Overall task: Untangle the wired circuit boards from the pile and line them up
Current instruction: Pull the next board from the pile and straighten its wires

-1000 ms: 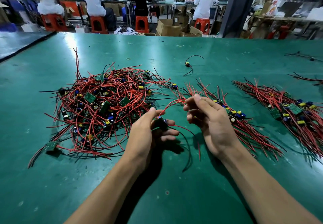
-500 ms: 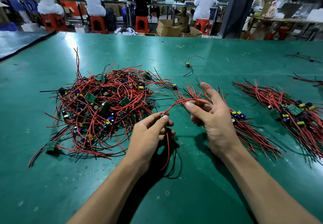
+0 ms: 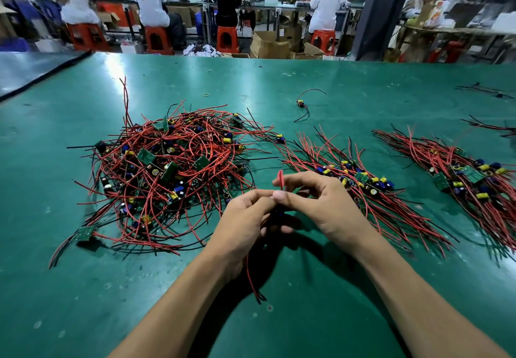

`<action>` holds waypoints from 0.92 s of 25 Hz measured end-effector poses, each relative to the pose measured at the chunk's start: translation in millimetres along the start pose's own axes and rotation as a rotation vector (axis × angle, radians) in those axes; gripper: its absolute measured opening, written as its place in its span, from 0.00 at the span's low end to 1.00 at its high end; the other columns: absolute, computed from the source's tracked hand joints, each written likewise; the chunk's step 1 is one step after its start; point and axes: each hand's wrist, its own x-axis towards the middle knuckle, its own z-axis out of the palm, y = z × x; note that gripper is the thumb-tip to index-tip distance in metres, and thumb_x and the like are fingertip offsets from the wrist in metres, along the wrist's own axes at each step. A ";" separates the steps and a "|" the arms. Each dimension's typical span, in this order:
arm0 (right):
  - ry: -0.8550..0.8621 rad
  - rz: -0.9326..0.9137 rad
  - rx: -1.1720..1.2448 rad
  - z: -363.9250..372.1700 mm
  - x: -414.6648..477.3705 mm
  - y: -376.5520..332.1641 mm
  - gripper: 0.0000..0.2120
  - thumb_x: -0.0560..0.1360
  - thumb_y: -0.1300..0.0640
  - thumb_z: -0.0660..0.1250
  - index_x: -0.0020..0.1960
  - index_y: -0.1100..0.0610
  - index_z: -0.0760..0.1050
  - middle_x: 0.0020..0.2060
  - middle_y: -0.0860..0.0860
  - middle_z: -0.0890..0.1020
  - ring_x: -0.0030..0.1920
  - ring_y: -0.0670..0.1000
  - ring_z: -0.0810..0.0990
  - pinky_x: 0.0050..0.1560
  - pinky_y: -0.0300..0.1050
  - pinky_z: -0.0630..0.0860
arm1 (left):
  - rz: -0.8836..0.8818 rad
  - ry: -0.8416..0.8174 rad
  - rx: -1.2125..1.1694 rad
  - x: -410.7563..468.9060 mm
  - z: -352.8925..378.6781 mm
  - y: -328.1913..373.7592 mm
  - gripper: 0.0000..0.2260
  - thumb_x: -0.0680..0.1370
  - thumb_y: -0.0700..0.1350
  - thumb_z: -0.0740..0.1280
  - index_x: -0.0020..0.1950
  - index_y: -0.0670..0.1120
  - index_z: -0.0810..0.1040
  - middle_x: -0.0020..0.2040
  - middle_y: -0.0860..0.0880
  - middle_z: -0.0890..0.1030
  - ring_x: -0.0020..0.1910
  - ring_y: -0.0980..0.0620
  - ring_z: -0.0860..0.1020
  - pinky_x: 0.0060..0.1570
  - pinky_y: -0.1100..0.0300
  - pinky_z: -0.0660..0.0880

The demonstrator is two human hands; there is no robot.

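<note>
A tangled pile (image 3: 170, 173) of small green circuit boards with red and black wires lies left of centre on the green table (image 3: 321, 301). My left hand (image 3: 245, 223) grips one wired board, mostly hidden in the fingers; its red and black wires (image 3: 252, 279) hang down below the hand. My right hand (image 3: 315, 204) meets the left and pinches a red wire (image 3: 280, 180) of that board between thumb and forefinger. Two rows of lined-up boards lie to the right, a nearer row (image 3: 360, 184) behind my right hand and a farther row (image 3: 469, 179).
A single loose board with wires (image 3: 301, 105) lies farther back, with a small rubber band (image 3: 206, 95) left of it. More stray wires (image 3: 491, 127) lie at the far right edge. Seated workers on red stools (image 3: 227, 39) are beyond the table's far edge.
My right hand has drawn in to the left hand and now pinches the red wire close to the board. The wire no longer stretches between the hands; loose ends hang below the left hand.
</note>
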 end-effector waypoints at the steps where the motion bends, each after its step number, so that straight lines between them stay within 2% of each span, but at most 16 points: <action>1: 0.033 -0.021 -0.079 0.4 0.3 -0.2 0.06 0.71 0.55 0.78 0.47 0.51 0.85 0.42 0.50 0.86 0.41 0.48 0.84 0.43 0.44 0.82 | 0.002 -0.021 0.025 -0.3 -0.7 -0.4 0.05 0.80 0.35 0.62 0.51 0.37 0.77 0.38 0.42 0.84 0.33 0.47 0.82 0.32 0.59 0.81; 3: 0.098 -0.014 -0.098 -0.7 0.5 -1.4 0.03 0.73 0.56 0.77 0.44 0.54 0.85 0.39 0.52 0.86 0.37 0.47 0.83 0.38 0.41 0.79 | -0.001 -0.088 0.060 -0.9 -2.7 -1.2 0.05 0.80 0.34 0.61 0.52 0.37 0.76 0.41 0.42 0.84 0.35 0.46 0.83 0.33 0.58 0.81; 6: 0.110 0.126 0.160 -1.5 -0.2 -2.3 0.07 0.72 0.55 0.76 0.42 0.58 0.83 0.28 0.51 0.78 0.26 0.45 0.75 0.24 0.37 0.73 | -0.020 -0.164 0.121 -1.4 -5.0 -0.1 0.05 0.80 0.33 0.60 0.51 0.38 0.75 0.45 0.39 0.85 0.35 0.46 0.83 0.35 0.58 0.81; 8: 0.080 0.221 0.314 -0.8 0.1 -3.7 0.09 0.68 0.52 0.76 0.44 0.56 0.84 0.28 0.51 0.74 0.25 0.46 0.72 0.22 0.38 0.71 | -0.030 -0.176 0.126 -1.3 -6.0 0.7 0.07 0.78 0.32 0.59 0.50 0.39 0.76 0.46 0.38 0.85 0.36 0.45 0.83 0.36 0.57 0.81; 13: 0.023 0.199 0.288 -0.8 2.7 -1.0 0.10 0.69 0.50 0.74 0.47 0.54 0.86 0.32 0.49 0.79 0.30 0.46 0.75 0.30 0.39 0.75 | -0.069 -0.128 0.049 0.1 -7.3 1.5 0.07 0.76 0.31 0.61 0.46 0.39 0.77 0.42 0.36 0.83 0.37 0.39 0.84 0.36 0.53 0.83; 17: 0.074 0.092 0.083 -4.9 3.3 1.8 0.08 0.72 0.52 0.75 0.47 0.56 0.85 0.31 0.47 0.80 0.32 0.44 0.73 0.34 0.33 0.71 | -0.083 -0.066 0.041 -0.5 -6.5 2.4 0.06 0.75 0.31 0.64 0.45 0.38 0.80 0.40 0.34 0.82 0.37 0.35 0.84 0.35 0.50 0.83; 20: 0.017 0.063 -0.081 -5.0 1.8 1.6 0.08 0.72 0.51 0.77 0.44 0.56 0.84 0.33 0.47 0.83 0.34 0.42 0.76 0.34 0.33 0.71 | -0.045 -0.011 0.085 -0.2 -6.6 0.8 0.05 0.75 0.32 0.66 0.43 0.38 0.81 0.38 0.34 0.81 0.36 0.36 0.83 0.35 0.48 0.82; 23: -0.010 0.033 -0.159 -4.1 1.9 2.7 0.06 0.75 0.55 0.75 0.43 0.57 0.83 0.34 0.48 0.83 0.35 0.43 0.77 0.38 0.34 0.72 | -0.049 0.004 0.062 -0.4 -6.4 0.1 0.06 0.75 0.31 0.65 0.43 0.36 0.81 0.38 0.30 0.80 0.35 0.37 0.83 0.36 0.45 0.82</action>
